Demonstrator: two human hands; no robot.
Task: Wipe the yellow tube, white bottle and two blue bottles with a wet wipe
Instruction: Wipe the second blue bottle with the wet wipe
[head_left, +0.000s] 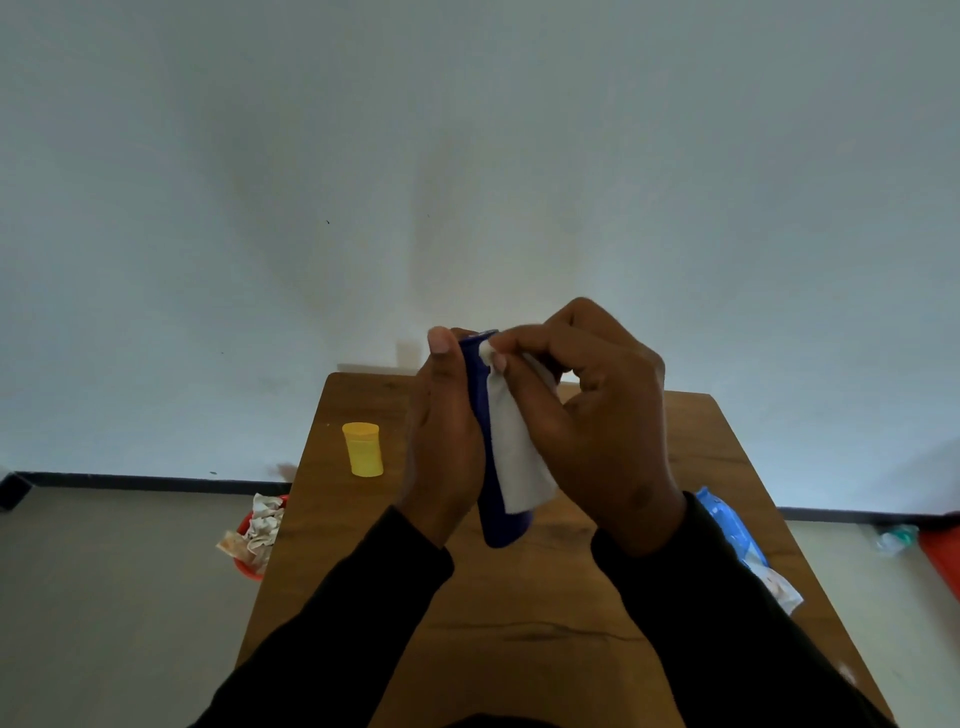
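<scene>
A dark blue bottle (483, 415) is held upright above the wooden table (519, 623), my left hand (441, 441) wrapped around its left side. My right hand (587, 415) pinches a white wet wipe (514, 457) against the bottle's top and right side, and the wipe hangs down over the bottle. The yellow tube (362, 449) stands upright on the table's far left. The white bottle and the other blue bottle are hidden or out of view.
A blue and white wet-wipe pack (743, 545) lies at the table's right edge. On the floor at the left sits a red bin (254, 535) with crumpled wipes. A red object (940, 556) lies on the floor at the far right.
</scene>
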